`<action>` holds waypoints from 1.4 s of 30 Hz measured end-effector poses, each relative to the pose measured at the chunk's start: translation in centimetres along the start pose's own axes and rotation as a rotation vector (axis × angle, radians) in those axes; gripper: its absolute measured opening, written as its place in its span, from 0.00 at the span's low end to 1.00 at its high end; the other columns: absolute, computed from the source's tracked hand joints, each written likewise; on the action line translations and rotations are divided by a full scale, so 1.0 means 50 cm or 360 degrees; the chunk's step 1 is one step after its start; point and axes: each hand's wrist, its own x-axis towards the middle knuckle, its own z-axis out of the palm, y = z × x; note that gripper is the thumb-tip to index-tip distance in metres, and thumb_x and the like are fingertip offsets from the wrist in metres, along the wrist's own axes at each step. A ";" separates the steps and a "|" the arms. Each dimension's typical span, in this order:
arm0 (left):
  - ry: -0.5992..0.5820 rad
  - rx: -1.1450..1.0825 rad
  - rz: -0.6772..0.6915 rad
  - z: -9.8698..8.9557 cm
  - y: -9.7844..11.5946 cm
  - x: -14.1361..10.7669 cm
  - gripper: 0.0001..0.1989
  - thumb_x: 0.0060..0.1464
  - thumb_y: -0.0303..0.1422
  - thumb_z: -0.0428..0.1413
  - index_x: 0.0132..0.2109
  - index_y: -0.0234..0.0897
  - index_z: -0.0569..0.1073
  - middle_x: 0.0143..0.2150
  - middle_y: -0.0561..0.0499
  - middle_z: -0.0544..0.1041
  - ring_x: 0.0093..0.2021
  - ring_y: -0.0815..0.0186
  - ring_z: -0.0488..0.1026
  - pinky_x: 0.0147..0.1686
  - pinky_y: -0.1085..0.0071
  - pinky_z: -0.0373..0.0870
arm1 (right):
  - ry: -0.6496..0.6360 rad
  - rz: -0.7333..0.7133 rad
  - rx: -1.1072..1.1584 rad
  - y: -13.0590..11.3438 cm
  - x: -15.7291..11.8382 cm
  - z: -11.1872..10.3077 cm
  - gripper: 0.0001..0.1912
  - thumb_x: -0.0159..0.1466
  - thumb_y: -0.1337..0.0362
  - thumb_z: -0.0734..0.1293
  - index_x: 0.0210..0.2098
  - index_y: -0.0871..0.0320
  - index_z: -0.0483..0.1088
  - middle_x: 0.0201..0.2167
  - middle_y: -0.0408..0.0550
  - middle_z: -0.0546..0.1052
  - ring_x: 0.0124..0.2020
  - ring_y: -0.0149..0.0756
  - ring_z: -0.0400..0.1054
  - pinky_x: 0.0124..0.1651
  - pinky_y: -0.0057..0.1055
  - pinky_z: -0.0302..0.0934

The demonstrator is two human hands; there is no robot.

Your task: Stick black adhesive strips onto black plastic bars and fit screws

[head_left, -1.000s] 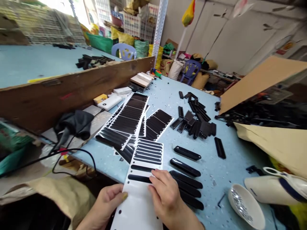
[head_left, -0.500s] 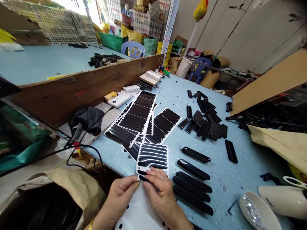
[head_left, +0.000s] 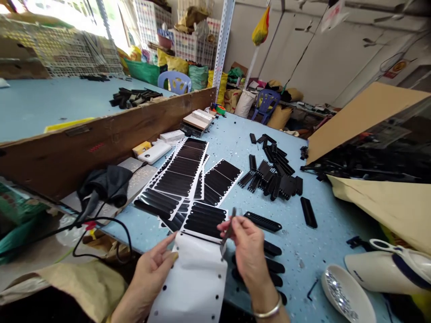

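Observation:
My left hand (head_left: 153, 269) pins the near end of a white backing sheet (head_left: 193, 282) on the blue table (head_left: 235, 134); the sheet's far half still carries black oblong stickers (head_left: 204, 220). My right hand (head_left: 247, 249) is raised just right of the sheet and pinches one peeled black sticker strip (head_left: 228, 232), which hangs edge-on from the fingertips. Black comb-like plastic clips (head_left: 262, 221) lie in a row under and beyond my right hand, partly hidden by it.
More sticker sheets (head_left: 183, 170) fan out ahead. A pile of black clips (head_left: 274, 172) lies mid-table, a single clip (head_left: 308, 212) to its right. A white dish of rhinestones (head_left: 346, 294), a cardboard box (head_left: 367, 130), a wooden divider (head_left: 101, 134) and cables (head_left: 101, 224) surround the work area.
My right hand has lifted off the sheet with one black sticker peeled away. The left hand slid to the sheet's left edge.

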 end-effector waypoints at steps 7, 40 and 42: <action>0.0280 0.1500 0.0843 0.015 0.044 0.105 0.22 0.54 0.34 0.48 0.54 0.35 0.75 0.27 0.47 0.79 0.28 0.58 0.75 0.33 0.67 0.70 | 0.0246 -0.0347 -0.0330 -0.115 0.033 -0.132 0.14 0.54 0.60 0.76 0.38 0.59 0.78 0.24 0.44 0.76 0.21 0.30 0.68 0.24 0.27 0.64; -0.0390 0.1002 0.0781 0.309 0.133 0.153 0.14 0.50 0.41 0.57 0.39 0.40 0.81 0.37 0.48 0.83 0.38 0.56 0.80 0.30 0.72 0.75 | 0.0378 -0.0231 -0.0754 -0.087 0.020 -0.367 0.07 0.53 0.62 0.73 0.30 0.60 0.77 0.26 0.48 0.80 0.27 0.38 0.74 0.32 0.31 0.68; -0.0523 0.1065 0.0879 0.317 0.119 0.158 0.13 0.51 0.39 0.55 0.39 0.41 0.82 0.37 0.49 0.84 0.37 0.57 0.80 0.30 0.72 0.75 | 0.0274 -0.0156 -0.0734 -0.063 0.027 -0.363 0.06 0.53 0.63 0.73 0.29 0.60 0.77 0.25 0.47 0.80 0.27 0.37 0.74 0.32 0.31 0.68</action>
